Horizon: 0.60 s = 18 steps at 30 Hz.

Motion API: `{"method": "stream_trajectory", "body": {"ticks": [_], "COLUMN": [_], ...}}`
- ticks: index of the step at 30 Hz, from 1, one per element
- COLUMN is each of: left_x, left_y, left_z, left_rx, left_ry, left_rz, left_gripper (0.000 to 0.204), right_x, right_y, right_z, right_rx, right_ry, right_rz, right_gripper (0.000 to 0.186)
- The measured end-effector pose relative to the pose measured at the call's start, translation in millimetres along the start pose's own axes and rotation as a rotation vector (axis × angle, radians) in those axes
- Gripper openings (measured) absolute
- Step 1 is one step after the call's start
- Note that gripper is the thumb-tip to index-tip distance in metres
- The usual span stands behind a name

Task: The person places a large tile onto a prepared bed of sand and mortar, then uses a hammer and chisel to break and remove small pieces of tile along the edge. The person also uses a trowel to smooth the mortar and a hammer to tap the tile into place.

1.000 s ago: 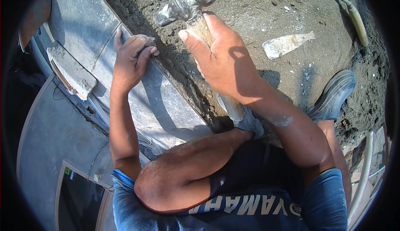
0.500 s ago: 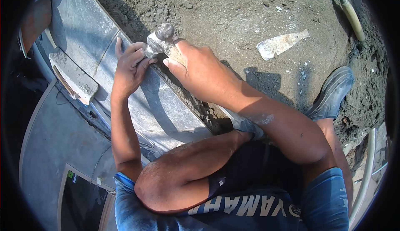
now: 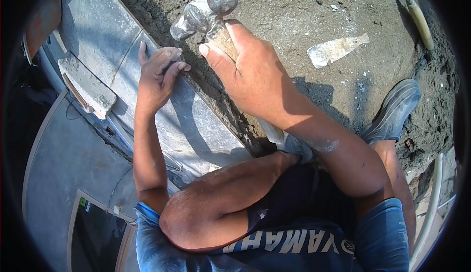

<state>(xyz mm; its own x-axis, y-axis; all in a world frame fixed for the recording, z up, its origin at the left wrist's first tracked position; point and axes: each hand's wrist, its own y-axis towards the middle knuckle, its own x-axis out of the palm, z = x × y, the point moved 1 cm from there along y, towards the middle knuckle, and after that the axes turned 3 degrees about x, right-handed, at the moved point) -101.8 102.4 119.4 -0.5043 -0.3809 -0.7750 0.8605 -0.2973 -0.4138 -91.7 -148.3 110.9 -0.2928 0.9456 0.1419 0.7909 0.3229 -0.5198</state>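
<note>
Your right grip is wrapped around the hammer by its wooden handle, thumb laid near the head, which hangs above the rough grey ground, just right of your other hand and apart from it. Your left grip is at the long edge of the grey slab, thumb and fingers bent toward each other; whether you pinch anything small between them, I cannot tell. Farther right of your hammer, a pale flat blade lies on the ground, with a grey shoe of yours below it and a wooden-handled trowel at the upper right, partly cut off. Out to your left, a mortar-crusted board lies by the slab's far side, and a reddish-brown sheet stands beyond it, near the dark rim.
</note>
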Motion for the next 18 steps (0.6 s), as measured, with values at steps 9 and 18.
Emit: {"method": "stream_trajectory", "body": {"ticks": [9,18], "left_x": [-2.7,-5.4], "left_y": [-0.2,-5.2], "left_z": [2.8,6.6], "left_rx": [0.022,0.063], "left_ry": [0.128,0.079], "left_rz": [-0.115,-0.131], "left_gripper": [0.006,0.009], "right_x": [13.3,7.8], "right_y": [-0.7,-6.7], "right_z": [17.1,6.3], "right_rx": [-0.032,0.014], "right_ry": [-0.097,-0.101], "right_rz": [-0.073,-0.173], "right_gripper": [0.036,0.034]}}
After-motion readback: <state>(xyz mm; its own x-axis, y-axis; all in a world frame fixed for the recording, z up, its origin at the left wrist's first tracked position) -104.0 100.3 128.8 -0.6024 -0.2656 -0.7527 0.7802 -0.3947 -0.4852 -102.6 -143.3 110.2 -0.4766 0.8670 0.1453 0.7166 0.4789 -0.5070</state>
